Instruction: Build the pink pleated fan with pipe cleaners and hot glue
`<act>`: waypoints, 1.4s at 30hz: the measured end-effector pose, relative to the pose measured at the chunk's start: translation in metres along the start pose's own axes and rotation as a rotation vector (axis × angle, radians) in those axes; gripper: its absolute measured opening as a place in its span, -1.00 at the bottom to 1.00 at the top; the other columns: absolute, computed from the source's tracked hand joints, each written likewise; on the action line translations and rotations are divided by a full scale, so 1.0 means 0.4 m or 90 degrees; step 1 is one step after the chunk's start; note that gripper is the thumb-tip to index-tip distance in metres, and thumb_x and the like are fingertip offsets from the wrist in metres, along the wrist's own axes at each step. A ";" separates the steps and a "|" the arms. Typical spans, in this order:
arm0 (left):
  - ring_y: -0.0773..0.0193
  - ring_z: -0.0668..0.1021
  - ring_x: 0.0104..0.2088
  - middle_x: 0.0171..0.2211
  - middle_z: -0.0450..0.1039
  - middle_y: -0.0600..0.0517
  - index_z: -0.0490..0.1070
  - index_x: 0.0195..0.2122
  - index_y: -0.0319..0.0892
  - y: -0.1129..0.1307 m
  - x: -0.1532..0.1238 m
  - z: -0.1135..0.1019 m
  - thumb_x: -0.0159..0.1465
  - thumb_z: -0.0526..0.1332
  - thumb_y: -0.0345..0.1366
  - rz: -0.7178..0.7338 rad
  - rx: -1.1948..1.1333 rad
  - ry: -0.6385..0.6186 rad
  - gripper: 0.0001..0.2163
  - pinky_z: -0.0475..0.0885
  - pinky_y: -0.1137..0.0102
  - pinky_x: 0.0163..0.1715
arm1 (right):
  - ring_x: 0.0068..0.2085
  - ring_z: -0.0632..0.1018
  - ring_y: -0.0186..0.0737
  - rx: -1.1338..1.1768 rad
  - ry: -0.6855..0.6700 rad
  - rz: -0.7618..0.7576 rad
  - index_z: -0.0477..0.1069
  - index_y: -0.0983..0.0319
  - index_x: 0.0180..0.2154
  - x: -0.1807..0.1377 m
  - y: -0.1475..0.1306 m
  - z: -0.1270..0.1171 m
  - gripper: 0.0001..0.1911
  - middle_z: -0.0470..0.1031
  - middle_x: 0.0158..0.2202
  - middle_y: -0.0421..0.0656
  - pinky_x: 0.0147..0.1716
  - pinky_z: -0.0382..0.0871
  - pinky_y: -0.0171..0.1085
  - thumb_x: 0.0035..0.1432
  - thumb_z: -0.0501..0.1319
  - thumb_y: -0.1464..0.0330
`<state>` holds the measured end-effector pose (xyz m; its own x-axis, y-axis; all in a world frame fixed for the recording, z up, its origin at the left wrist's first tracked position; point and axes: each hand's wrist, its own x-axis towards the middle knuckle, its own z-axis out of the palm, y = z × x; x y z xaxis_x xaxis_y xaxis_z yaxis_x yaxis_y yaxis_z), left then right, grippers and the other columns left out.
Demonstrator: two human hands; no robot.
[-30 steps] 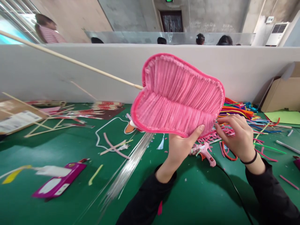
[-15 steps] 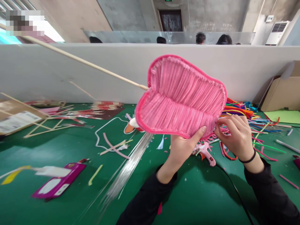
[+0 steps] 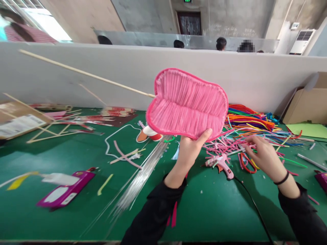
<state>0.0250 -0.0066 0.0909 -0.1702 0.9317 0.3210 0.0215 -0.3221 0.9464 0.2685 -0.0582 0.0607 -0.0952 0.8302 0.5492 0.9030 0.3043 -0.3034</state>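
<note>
A pink fan-like panel [image 3: 189,105] is covered in rows of fuzzy pipe cleaners, with a darker pink rim. From its left side a thin wooden stick [image 3: 87,73] juts out to the upper left. My left hand [image 3: 190,151] grips the lower edge, thumb on the front and fingers hidden behind. My right hand [image 3: 265,158] is away from the panel, over loose pink pipe-cleaner pieces [image 3: 217,144], its thumb and forefinger slightly apart near red-handled scissors [image 3: 247,165]. A pink glue gun [image 3: 222,165] lies between my hands on the green table.
Colourful pipe cleaners [image 3: 252,117] are heaped at the back right beside a cardboard box [image 3: 306,102]. Clear thin rods [image 3: 143,177], a purple packet [image 3: 67,190] and wooden sticks [image 3: 53,136] lie leftward. The glue gun's black cord [image 3: 252,200] runs to the front edge. A pale partition [image 3: 114,75] stands behind.
My right hand has let go of the panel's right edge and moved down and right to the pink pieces. The panel has shifted slightly left and away, still in my left hand.
</note>
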 end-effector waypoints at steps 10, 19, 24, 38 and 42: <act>-0.08 0.54 0.14 -0.04 0.62 -0.10 0.51 0.04 -0.16 -0.090 0.010 -0.060 -0.05 0.55 -0.25 -0.092 -0.252 0.024 -0.41 0.40 0.01 0.23 | -0.24 0.62 -0.02 -0.115 -0.278 0.108 0.41 0.21 -0.26 -0.133 -0.111 0.205 -0.60 0.58 -0.30 -0.01 -0.30 0.40 -0.21 0.23 0.26 -0.01; 0.03 0.59 0.08 -0.01 0.62 -0.06 0.49 0.05 -0.13 -0.162 -0.017 -0.071 -0.07 0.56 -0.31 -0.170 -0.359 0.045 -0.39 0.41 0.08 0.22 | -0.29 0.63 -0.06 -0.078 -0.166 0.196 0.32 0.21 -0.23 -0.146 -0.128 0.298 -0.74 0.57 -0.33 -0.07 -0.37 0.38 -0.26 0.14 0.28 0.20; 0.07 0.64 -0.02 -0.08 0.65 -0.02 0.50 0.04 -0.09 -0.160 -0.013 -0.096 -0.12 0.57 -0.34 -0.187 -0.397 0.034 -0.37 0.51 0.13 0.11 | -0.57 0.47 -0.21 0.096 0.088 0.307 0.21 0.17 -0.17 -0.127 -0.079 0.257 -0.60 0.44 -0.49 -0.26 -0.56 0.24 -0.29 0.06 0.24 0.09; 0.00 0.58 0.09 -0.01 0.60 -0.01 0.50 0.02 -0.10 -0.176 -0.081 -0.054 -0.10 0.56 -0.34 -0.256 -0.334 -0.106 -0.40 0.49 0.07 0.17 | -0.71 0.21 -0.38 0.139 0.319 0.365 0.09 0.10 -0.70 -0.102 -0.022 0.174 -0.54 0.17 -0.78 -0.32 -0.69 0.09 -0.32 -0.10 0.31 0.06; 0.02 0.59 0.07 -0.04 0.61 0.01 0.51 0.00 -0.07 -0.175 -0.084 -0.055 -0.10 0.56 -0.32 -0.249 -0.316 -0.088 -0.42 0.50 0.08 0.15 | -0.70 0.23 -0.35 0.057 0.279 0.307 0.08 0.10 -0.75 -0.107 -0.014 0.168 -0.53 0.15 -0.80 -0.29 -0.67 0.10 -0.31 -0.06 0.27 0.10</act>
<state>0.0075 -0.0189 0.0132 0.0565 0.9983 -0.0114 -0.4796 0.0372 0.8767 0.2391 -0.0641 -0.0136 0.5078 0.6216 0.5964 0.7615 -0.0002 -0.6482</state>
